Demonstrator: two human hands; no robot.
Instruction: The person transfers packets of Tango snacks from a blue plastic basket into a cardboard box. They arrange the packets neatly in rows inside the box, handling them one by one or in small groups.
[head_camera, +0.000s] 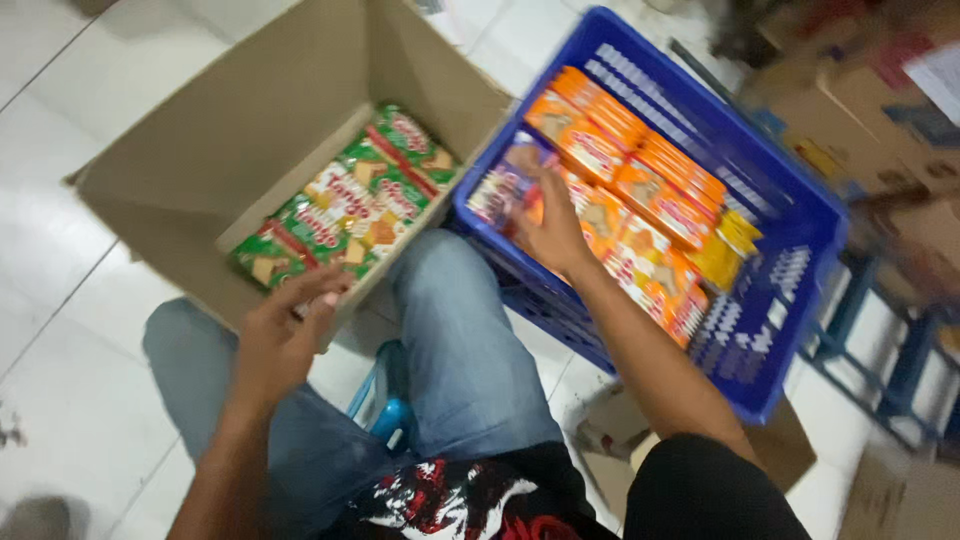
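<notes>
The small packet (505, 185) sits in my right hand (552, 225), pinched between thumb and fingers, just over the near corner of the blue crate (790, 215). Its long side seems to run the same way as the orange packs (640, 195) lying just past my fingers. My left hand (280, 335) is farther off, open and loose, holding nothing, beside the edge of the cardboard box (240, 120) with the green packs (345, 205) just ahead of it.
</notes>
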